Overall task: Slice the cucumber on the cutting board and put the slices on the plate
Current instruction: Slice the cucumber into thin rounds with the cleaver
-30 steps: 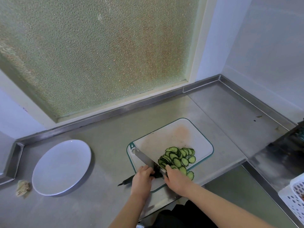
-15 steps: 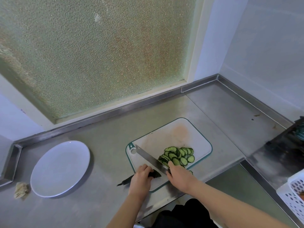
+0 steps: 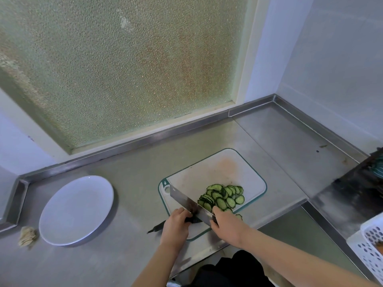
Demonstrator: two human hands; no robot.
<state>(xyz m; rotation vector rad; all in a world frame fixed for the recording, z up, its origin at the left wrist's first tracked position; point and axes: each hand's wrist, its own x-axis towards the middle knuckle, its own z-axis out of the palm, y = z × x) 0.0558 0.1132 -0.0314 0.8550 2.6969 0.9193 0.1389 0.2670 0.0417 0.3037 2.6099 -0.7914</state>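
- On the cutting board, the cucumber slices lie in a pile near the front.
- The knife stands just left of them.
- The left hand grips its handle.
- The right hand touches the blade; I cannot tell its grip.
- The plate sits well apart, on the left.

White perforated basket at right; perhaps a crumpled rag at left.
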